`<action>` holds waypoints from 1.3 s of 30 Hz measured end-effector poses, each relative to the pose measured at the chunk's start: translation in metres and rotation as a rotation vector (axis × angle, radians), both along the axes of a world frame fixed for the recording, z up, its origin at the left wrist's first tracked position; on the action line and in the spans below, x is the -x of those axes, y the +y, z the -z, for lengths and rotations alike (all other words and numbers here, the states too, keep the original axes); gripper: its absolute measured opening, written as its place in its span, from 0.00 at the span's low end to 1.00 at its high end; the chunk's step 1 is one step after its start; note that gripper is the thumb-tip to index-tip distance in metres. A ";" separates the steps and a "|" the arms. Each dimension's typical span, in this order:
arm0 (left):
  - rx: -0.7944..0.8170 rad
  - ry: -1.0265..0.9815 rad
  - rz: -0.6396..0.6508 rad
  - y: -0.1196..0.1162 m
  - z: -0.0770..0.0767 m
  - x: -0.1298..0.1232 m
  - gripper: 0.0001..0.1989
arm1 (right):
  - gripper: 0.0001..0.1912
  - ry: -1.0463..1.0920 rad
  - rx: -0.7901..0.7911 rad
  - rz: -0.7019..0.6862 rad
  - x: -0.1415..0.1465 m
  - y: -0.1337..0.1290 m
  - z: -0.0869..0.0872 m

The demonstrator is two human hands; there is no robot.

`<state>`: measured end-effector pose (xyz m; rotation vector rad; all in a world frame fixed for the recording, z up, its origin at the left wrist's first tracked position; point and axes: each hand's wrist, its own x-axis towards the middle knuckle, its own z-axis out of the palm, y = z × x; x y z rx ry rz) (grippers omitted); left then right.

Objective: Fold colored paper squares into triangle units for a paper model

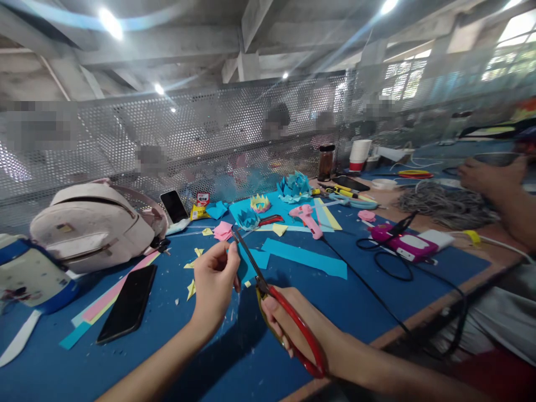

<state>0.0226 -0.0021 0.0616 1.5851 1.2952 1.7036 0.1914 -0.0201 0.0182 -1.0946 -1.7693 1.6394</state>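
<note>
Left hand [214, 283] pinching blue paper [247, 262] taut for cutting; right hand [293, 324] gripping scissors [276, 301], blades seemingly closed along the edge.

No text, label or number is legible; a small red-and-white packet [203, 199] by the mesh fence carries print too blurred to read.
</note>
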 end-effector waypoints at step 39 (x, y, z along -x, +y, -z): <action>0.726 -0.630 0.252 -0.012 0.050 0.023 0.20 | 0.09 -1.006 -1.013 0.095 -0.069 0.126 -0.020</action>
